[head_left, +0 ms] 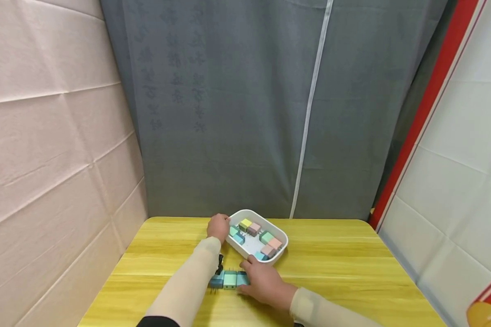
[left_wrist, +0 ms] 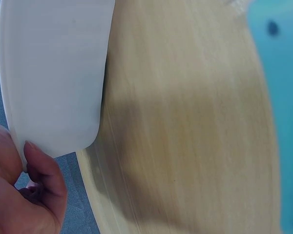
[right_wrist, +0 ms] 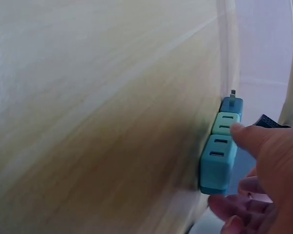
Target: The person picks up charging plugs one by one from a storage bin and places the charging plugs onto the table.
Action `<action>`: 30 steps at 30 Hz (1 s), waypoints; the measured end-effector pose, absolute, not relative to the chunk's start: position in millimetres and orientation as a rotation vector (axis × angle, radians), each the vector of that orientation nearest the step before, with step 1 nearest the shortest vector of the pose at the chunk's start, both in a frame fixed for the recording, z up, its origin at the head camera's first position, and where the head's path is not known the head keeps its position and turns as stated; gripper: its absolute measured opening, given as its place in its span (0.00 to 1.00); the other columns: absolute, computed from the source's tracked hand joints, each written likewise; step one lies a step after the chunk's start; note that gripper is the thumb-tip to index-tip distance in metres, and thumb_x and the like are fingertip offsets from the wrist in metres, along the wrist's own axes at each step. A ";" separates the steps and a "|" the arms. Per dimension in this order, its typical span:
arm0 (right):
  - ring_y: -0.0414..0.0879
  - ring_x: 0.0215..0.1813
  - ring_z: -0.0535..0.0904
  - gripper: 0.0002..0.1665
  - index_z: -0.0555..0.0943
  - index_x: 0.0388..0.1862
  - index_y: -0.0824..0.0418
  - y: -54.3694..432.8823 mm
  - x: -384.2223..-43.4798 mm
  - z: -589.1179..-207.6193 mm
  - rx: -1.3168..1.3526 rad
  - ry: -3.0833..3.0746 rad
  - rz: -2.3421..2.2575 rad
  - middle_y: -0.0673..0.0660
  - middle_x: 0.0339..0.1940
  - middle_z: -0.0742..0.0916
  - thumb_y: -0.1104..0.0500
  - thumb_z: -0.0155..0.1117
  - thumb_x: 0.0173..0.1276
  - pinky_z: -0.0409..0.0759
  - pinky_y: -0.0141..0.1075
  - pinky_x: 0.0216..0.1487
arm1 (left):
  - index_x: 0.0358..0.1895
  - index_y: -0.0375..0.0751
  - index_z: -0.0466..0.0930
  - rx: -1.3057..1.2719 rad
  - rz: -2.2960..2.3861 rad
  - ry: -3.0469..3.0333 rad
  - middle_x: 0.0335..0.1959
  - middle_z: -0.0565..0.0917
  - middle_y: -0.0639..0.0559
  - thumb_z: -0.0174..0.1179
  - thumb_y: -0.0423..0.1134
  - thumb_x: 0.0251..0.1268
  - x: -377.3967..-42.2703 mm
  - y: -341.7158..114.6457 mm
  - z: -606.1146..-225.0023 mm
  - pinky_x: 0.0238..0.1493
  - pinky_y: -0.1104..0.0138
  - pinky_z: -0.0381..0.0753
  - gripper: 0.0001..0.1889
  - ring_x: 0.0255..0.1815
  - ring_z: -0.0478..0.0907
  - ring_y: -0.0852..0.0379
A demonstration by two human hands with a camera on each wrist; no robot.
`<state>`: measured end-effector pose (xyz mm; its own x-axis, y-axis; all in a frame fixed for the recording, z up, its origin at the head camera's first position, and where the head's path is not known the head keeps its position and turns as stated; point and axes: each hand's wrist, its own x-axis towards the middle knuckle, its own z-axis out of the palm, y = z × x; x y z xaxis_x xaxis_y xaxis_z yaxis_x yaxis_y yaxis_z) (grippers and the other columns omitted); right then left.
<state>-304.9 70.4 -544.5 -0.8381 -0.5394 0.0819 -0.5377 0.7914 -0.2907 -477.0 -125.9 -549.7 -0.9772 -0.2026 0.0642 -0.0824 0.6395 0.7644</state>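
Note:
A white tray [head_left: 247,211] stands at an angle on the table, with several pastel chargers inside. My left hand [head_left: 218,227] grips its left corner; thumb and finger pinch the rim in the left wrist view. Closer to me is a row of three chargers: a blue one [head_left: 216,280], a mint one [head_left: 230,279] and a light blue one [head_left: 242,278]. Slots show on two of them in the right wrist view, a prong on the farthest. With thumb and fingers on opposite sides, my right hand [head_left: 266,280] holds the light blue charger at the row's right end.
The yellow wood-grain table [head_left: 335,272] ends at a grey curtain [head_left: 229,136]. Pale cloth walls [head_left: 57,150] flank it. A blurred teal surface [left_wrist: 283,107] fills the right edge of the left wrist view. In the tray lie a yellow charger [head_left: 244,224] and several pink, green and blue ones.

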 end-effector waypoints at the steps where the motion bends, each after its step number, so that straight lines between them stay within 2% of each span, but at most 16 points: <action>1: 0.37 0.37 0.75 0.38 0.84 0.68 0.55 71.3 -305.0 -542.6 -0.891 2.966 -0.508 0.47 0.49 0.81 0.34 0.80 0.69 0.85 0.34 0.42 | 0.59 0.35 0.91 0.234 -1.254 -2.711 0.53 0.91 0.40 0.61 0.40 0.87 -477.2 -126.2 -549.5 0.62 0.42 0.88 0.15 0.51 0.87 0.42; 6: 0.36 0.38 0.77 0.28 0.85 0.63 0.54 80.4 -310.3 -534.5 -0.952 2.983 -0.662 0.47 0.49 0.83 0.38 0.77 0.75 0.85 0.36 0.44 | 0.58 0.34 0.91 0.223 -1.254 -2.705 0.52 0.91 0.39 0.61 0.39 0.87 -478.2 -126.9 -548.5 0.61 0.42 0.88 0.14 0.50 0.88 0.42; 12: 0.39 0.42 0.80 0.16 0.85 0.59 0.52 99.3 -329.1 -514.4 -1.216 3.035 -0.639 0.50 0.53 0.84 0.50 0.76 0.78 0.87 0.38 0.46 | 0.57 0.34 0.92 0.209 -1.225 -2.707 0.52 0.91 0.39 0.61 0.38 0.86 -477.5 -126.0 -547.7 0.62 0.42 0.87 0.13 0.51 0.88 0.41; 16: 0.41 0.45 0.80 0.20 0.84 0.64 0.53 114.5 -349.2 -500.8 -1.217 2.999 -0.621 0.51 0.58 0.82 0.56 0.76 0.77 0.87 0.39 0.50 | 0.58 0.34 0.91 0.217 -1.225 -2.711 0.54 0.91 0.39 0.61 0.38 0.86 -476.4 -124.6 -546.0 0.63 0.42 0.87 0.14 0.53 0.87 0.41; 22: 0.46 0.56 0.80 0.27 0.86 0.66 0.57 124.9 -376.7 -489.8 -1.189 2.848 -0.481 0.53 0.62 0.83 0.64 0.82 0.70 0.84 0.43 0.67 | 0.59 0.34 0.91 0.239 -1.221 -2.717 0.54 0.91 0.39 0.61 0.38 0.87 -473.5 -123.5 -544.0 0.64 0.43 0.87 0.14 0.53 0.87 0.41; 25: 0.45 0.54 0.79 0.26 0.88 0.65 0.58 121.9 -385.0 -486.9 -1.194 2.786 -0.384 0.55 0.60 0.85 0.66 0.81 0.70 0.83 0.42 0.67 | 0.59 0.33 0.91 0.245 -1.222 -2.712 0.54 0.91 0.39 0.61 0.38 0.86 -472.4 -123.6 -543.0 0.64 0.43 0.87 0.14 0.53 0.87 0.41; 30: 0.42 0.51 0.77 0.26 0.90 0.66 0.51 111.9 -393.7 -486.0 -1.159 2.734 -0.194 0.53 0.60 0.88 0.64 0.81 0.70 0.82 0.38 0.66 | 0.58 0.32 0.91 0.218 -1.220 -2.708 0.54 0.91 0.38 0.60 0.37 0.87 -470.9 -123.8 -542.6 0.64 0.43 0.86 0.14 0.54 0.87 0.40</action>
